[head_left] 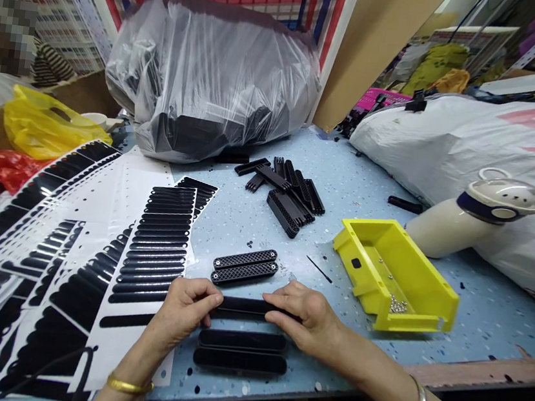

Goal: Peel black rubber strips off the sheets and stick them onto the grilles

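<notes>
A long black bar with rounded ends (240,308) lies level between my two hands, above the table. My left hand (189,305) pinches its left end between thumb and fingers. At the right end, my right hand (300,312) grips it the same way. Just in front of me rest two smooth black bars (242,351), side by side. Beyond my hands sit two black bars with a lattice face (244,266) and small metal dots at their ends. On the left, a white sheet of black rounded stickers (158,239) has one loose strip (128,321) near its lower edge.
A yellow bin (414,277) holds small metal pieces, with a thin black tool (319,269) beside it. Black slotted parts (290,193) lie heaped farther back. A filled plastic bag (224,78) stands behind them. A cream bottle (461,214) leans at the right.
</notes>
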`<move>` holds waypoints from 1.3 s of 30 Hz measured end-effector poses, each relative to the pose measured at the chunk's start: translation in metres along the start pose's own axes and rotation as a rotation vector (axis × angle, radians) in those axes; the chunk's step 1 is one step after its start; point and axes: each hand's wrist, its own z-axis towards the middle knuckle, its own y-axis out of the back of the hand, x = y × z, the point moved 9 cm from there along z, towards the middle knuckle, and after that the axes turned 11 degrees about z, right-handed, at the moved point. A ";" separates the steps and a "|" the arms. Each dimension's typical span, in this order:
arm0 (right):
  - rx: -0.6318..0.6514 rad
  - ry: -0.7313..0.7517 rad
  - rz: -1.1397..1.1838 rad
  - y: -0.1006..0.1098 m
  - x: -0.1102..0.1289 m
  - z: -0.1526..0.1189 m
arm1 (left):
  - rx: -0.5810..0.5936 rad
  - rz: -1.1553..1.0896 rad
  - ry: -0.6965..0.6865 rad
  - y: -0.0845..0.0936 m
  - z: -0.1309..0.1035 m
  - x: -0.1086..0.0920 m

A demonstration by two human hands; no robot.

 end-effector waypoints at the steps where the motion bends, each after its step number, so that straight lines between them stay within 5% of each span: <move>1: 0.011 -0.020 0.034 0.000 -0.003 0.000 | 0.001 0.000 -0.001 0.000 0.000 0.000; 9: -0.047 0.154 -0.151 -0.004 0.018 -0.005 | -0.001 0.011 0.009 0.000 -0.001 -0.001; 26: -0.023 -0.025 -0.025 0.004 0.001 -0.003 | -0.033 -0.004 0.014 0.001 0.000 0.001; 33: -0.191 -0.184 -0.018 0.039 -0.014 -0.027 | -0.030 -0.008 -0.004 0.000 -0.001 -0.002; 39: -0.178 -0.323 0.033 0.036 -0.028 -0.044 | -0.050 0.037 -0.024 0.001 0.000 -0.001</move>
